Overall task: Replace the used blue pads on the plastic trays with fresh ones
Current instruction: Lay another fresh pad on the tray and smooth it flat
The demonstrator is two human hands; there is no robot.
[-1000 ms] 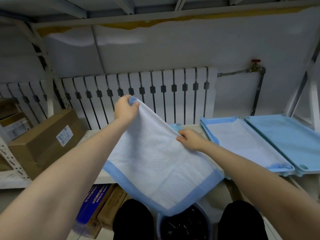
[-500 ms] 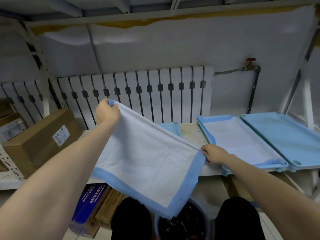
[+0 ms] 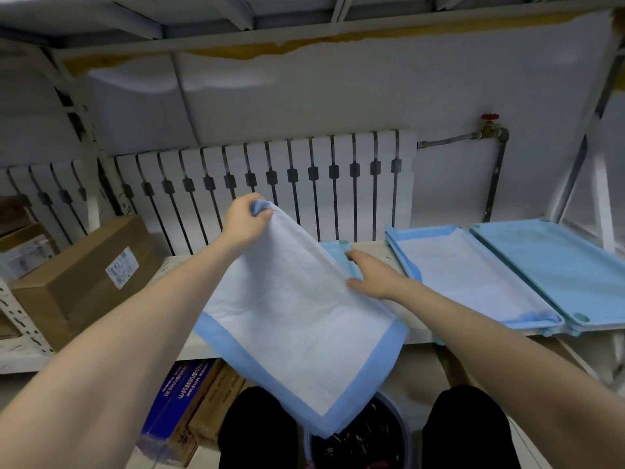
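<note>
Two hands are handling a blue-bordered white absorbent pad [image 3: 297, 309]: left hand [image 3: 245, 221] is pinching its top corner, right hand [image 3: 372, 275] is touching its side edge with straightened fingers; the pad is partly hiding a light-blue plastic tray [image 3: 342, 252].

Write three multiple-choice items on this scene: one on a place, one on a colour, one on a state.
1. The cardboard box sits on the shelf:
A) left of the held pad
B) right of it
C) beneath it

2. The valve handle on the pipe is:
A) blue
B) red
C) yellow

3. The left hand:
A) lies flat on the shelf
B) grips the pad's top corner
C) holds the box

Key:
1 A, the box stands at the far left, the pad at centre.
2 B, the handle is plainly red.
3 B, the hand is closed round the pad's blue corner, lifting it.
</note>
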